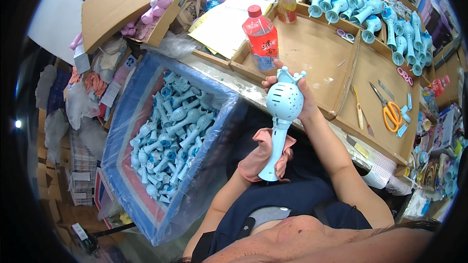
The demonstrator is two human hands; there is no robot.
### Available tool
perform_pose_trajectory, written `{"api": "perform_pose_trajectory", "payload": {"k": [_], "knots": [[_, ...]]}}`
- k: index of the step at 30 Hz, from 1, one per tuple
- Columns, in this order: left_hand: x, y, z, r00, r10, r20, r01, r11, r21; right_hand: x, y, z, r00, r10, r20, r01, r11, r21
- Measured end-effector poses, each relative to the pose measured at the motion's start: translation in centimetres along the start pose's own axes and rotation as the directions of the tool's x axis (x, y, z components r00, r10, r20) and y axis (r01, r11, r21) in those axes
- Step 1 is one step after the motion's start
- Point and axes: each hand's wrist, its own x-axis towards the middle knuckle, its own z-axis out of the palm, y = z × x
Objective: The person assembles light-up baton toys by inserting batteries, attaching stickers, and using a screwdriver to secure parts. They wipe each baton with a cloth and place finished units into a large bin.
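A light-blue plastic toy wand [284, 103] is held at a tilt in front of my body. It has a round head with slots and small holes, a crown-shaped top and a flared handle end. My left hand [258, 159], in a pink cloth glove, is closed round the handle, with the glove's loose edges standing out beside it. From behind, my right hand [307, 98] grips the round head, its fingers partly hidden by the wand. Left of my arms, a blue plastic-lined bin [121, 117] holds a heap of similar light-blue wands [170, 131].
On the bench are cardboard trays [312, 48], one holding orange-handled scissors [391, 116] and a thin knife-like tool [359, 109]. A red-capped bottle [261, 36] and a clear bottle [286, 2] stand nearby. More wands [341, 2] fill the far right trays. An open carton [117, 7] holds pink parts.
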Motion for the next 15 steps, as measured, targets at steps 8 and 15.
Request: {"api": "perform_pose_trajectory", "payload": {"k": [8,15], "knots": [[1.3,-0.1,-0.8,0.998,-0.048,-0.039,0.052,0.995,0.083,-1.6,-0.2,-0.4,0.986,-0.059,-0.157,0.025,0.977,-0.211],[1.5,0.1,-0.5,0.980,-0.017,-0.196,0.017,1.000,-0.001,-3.6,-0.2,0.9,0.963,-0.077,-0.257,-0.004,0.954,-0.300]]}}
